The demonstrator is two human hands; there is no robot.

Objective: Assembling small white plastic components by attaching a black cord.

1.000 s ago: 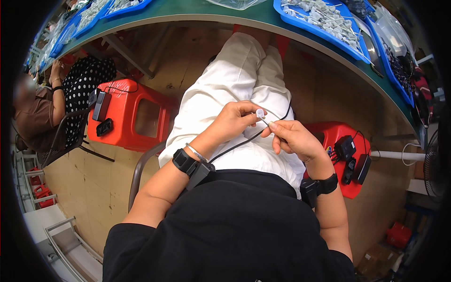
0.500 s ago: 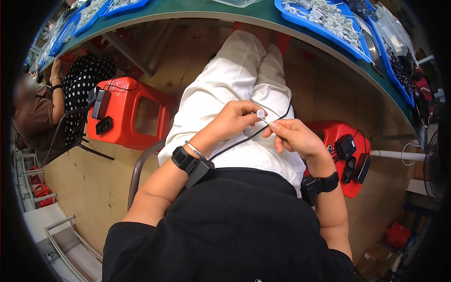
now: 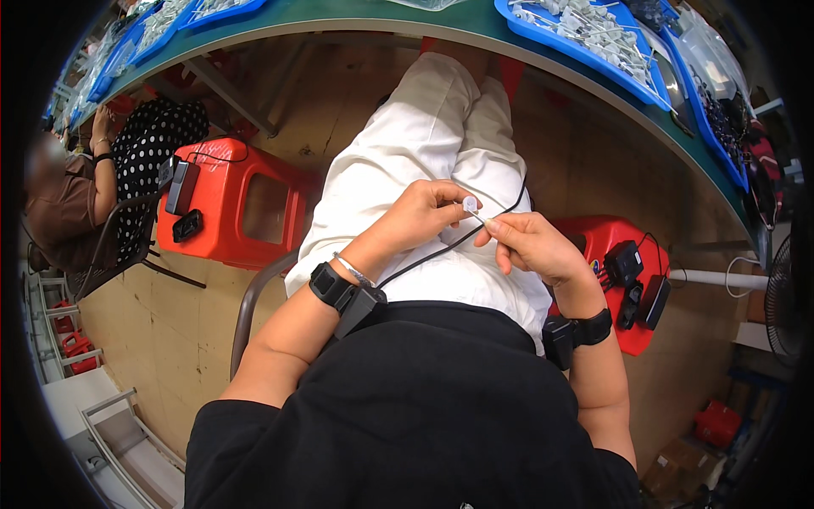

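Observation:
Above my lap, my left hand point(image 3: 430, 207) pinches a small, whitish, translucent plastic piece point(image 3: 470, 204) between thumb and forefinger. My right hand point(image 3: 536, 244) grips a thin pale stick point(image 3: 478, 217) with the thumb and forefinger, its other fingers loosely curled. The stick's far end meets the small plastic piece; whether it goes inside cannot be made out. Behind both hands, a black cable point(image 3: 449, 247) crosses my white trousers.
The green table point(image 3: 339, 19) curves across the far side. On it, a blue tray point(image 3: 585, 51) holds many small pale parts with thin stems. Red stools point(image 3: 229, 229) with black devices stand either side of me. A person point(image 3: 72, 191) sits at far left; a fan point(image 3: 782, 293) is at right.

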